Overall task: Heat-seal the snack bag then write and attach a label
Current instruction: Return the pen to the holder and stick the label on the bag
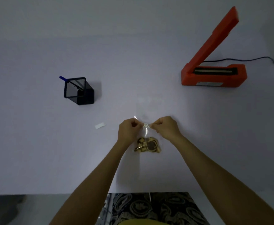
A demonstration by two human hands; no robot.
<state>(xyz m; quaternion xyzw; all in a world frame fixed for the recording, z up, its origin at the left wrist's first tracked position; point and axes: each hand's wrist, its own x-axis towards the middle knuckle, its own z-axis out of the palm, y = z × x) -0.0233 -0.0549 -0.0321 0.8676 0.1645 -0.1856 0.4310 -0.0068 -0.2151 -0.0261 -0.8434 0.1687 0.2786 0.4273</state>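
While both hands worked at centre, a black mesh pen holder [79, 90] with a blue pen [63, 78] stood far left on the white surface [35, 143]. A small white strip [100, 125] lay nearer. Left hand [128, 132] and right hand [166, 127] each had a grip pinching one end of the written label [146, 125], held over the clear snack bag [147, 144] lying flat between the forearms. An orange heat sealer [214, 73] sat far right, arm raised.
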